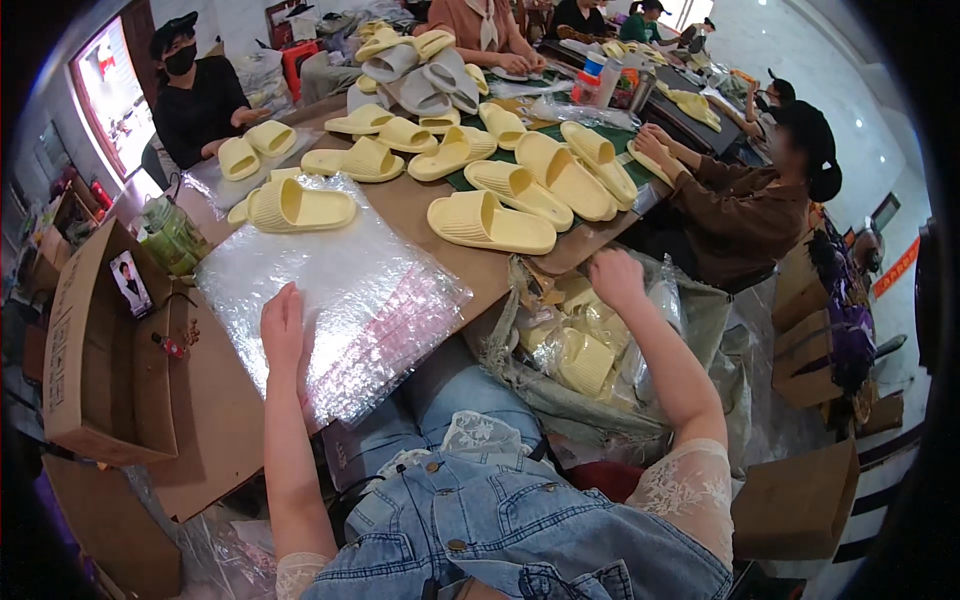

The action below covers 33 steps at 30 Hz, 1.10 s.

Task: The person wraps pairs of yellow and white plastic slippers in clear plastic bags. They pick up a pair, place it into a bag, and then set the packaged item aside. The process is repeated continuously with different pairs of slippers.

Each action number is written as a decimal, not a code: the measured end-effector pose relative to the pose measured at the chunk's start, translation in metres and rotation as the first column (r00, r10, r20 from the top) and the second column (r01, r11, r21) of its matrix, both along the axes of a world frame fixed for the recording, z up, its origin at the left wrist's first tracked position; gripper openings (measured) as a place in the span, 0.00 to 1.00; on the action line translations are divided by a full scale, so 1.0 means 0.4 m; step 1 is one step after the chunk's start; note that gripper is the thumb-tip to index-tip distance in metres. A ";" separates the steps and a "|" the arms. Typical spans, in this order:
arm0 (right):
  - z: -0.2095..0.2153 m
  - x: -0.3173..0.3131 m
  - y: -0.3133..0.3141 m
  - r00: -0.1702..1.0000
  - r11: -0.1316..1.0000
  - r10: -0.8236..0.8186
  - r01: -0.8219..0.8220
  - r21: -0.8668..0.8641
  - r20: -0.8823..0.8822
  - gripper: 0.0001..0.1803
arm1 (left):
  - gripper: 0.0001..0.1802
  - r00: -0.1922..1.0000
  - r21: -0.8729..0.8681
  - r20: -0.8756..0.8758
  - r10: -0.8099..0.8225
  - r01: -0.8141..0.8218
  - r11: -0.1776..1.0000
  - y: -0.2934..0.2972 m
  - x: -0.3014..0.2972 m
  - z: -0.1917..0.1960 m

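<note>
Left hand (283, 328) is laid flat, fingers together, on a slippery, flimsy stack of clear plastic bags (330, 280); right hand (616, 278), loosely curled at 3 o'clock, holds nothing.

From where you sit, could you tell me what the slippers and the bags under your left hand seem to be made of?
The yellow slippers look like soft moulded foam or rubber, matte, with ribbed footbeds and thick rounded soles. The stack of clear bags under the left hand looks like thin glossy plastic film: it is see-through, crinkled and catches glare.
</note>
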State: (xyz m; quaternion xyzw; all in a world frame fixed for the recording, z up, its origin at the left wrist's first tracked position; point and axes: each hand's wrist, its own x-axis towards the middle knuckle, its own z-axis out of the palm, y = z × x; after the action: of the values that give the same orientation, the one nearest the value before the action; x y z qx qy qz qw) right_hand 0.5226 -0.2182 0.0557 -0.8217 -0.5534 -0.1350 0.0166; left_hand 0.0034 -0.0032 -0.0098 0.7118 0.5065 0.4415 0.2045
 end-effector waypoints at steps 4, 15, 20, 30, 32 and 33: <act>0.014 -0.074 0.228 0.959 0.937 0.208 -0.139 0.319 -0.194 0.20 | 0.20 0.994 -0.003 0.107 -0.003 0.003 1.000 -0.008 -0.002 0.005; -0.080 -0.207 0.528 0.910 0.983 -0.015 0.089 0.161 -0.415 0.23 | 0.18 0.995 0.136 -0.086 -0.047 0.059 0.989 -0.024 0.006 0.021; -0.081 -0.284 0.472 0.919 0.990 0.116 -0.079 0.113 -0.378 0.22 | 0.21 0.983 0.131 -0.177 -0.055 0.078 0.988 -0.038 0.005 0.046; -0.149 -0.265 0.403 0.911 0.923 0.267 -0.149 0.356 -0.313 0.19 | 0.43 0.817 -0.123 -0.518 -0.251 0.220 0.968 -0.166 0.025 0.098; -0.140 -0.258 0.385 0.884 0.917 0.284 -0.138 0.374 -0.372 0.19 | 0.38 0.832 -0.075 -0.507 -0.226 0.219 0.973 -0.168 0.021 0.077; -0.133 -0.256 0.367 0.869 0.916 0.284 -0.122 0.383 -0.404 0.19 | 0.35 0.845 -0.055 -0.486 -0.222 0.224 0.973 -0.163 0.018 0.066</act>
State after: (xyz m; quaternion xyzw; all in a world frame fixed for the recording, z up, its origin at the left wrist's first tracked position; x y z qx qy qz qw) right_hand 0.4201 -0.0716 0.0026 -0.7506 -0.5865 -0.0328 0.3025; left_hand 0.0108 -0.0686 0.0168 0.8547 0.4545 0.2213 0.1182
